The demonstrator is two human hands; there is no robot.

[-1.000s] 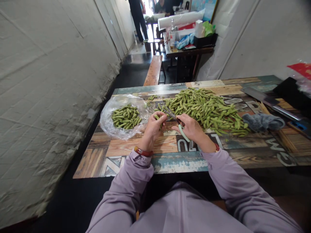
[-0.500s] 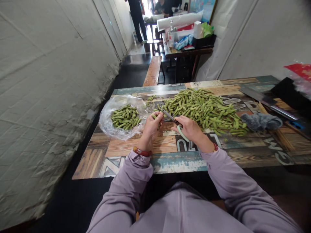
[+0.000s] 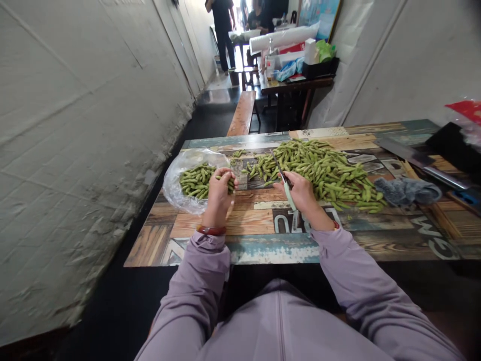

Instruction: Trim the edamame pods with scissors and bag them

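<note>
My left hand (image 3: 220, 191) is closed around some green soybean pods, partly hidden by the fingers, at the right edge of a clear plastic bag (image 3: 172, 176). Inside the bag lies a heap of pods (image 3: 193, 181). My right hand (image 3: 300, 191) grips scissors (image 3: 288, 192) with pale green handles, their dark blades pointing up and away from me. Just beyond and to the right of that hand spreads a larger pile of soybean pods (image 3: 319, 165).
Small trimmings (image 3: 238, 154) lie behind the bag on the patterned table (image 3: 251, 248). At right are a grey cloth (image 3: 408, 191) and a cleaver (image 3: 408, 153). A bench (image 3: 242, 113) and a cluttered table (image 3: 296, 85) stand beyond; two people are farther back.
My left hand has moved left, away from the scissors, to the bag's edge. The scissors have turned more upright in my right hand. The camera view has shifted slightly.
</note>
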